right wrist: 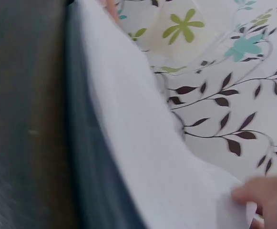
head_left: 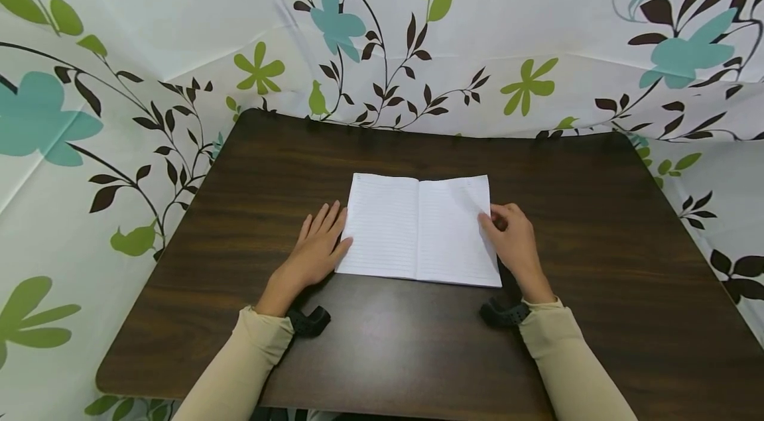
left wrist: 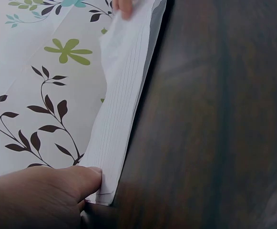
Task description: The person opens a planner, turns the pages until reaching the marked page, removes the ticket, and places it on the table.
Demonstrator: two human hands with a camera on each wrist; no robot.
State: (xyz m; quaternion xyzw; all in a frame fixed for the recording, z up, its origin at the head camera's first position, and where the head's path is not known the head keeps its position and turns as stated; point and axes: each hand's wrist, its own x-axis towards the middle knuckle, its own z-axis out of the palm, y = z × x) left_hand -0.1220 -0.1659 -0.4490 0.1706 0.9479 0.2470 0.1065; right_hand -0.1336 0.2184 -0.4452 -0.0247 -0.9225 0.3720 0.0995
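Observation:
An open notebook point(head_left: 382, 229) with lined white pages lies on the dark wooden table. My left hand point(head_left: 318, 250) lies beside its left edge with fingers stretched out. The thumb rests on the edge of the left page point(left wrist: 107, 157) in the left wrist view. At the other side my right hand point(head_left: 514, 240) pinches the outer edge of the right page point(head_left: 456, 229) between thumb and fingers. In the right wrist view that page point(right wrist: 138, 105) bends upward near the hand, and the image is blurred. The right hand's lower fingers are partly hidden.
The table point(head_left: 382, 348) has a dark wood-grain top with rounded corners. A white curtain point(head_left: 197, 3) with leaf and flower prints hangs behind it and along both sides. Dark bands point(head_left: 309, 321) circle both wrists, below beige sleeves point(head_left: 245, 361).

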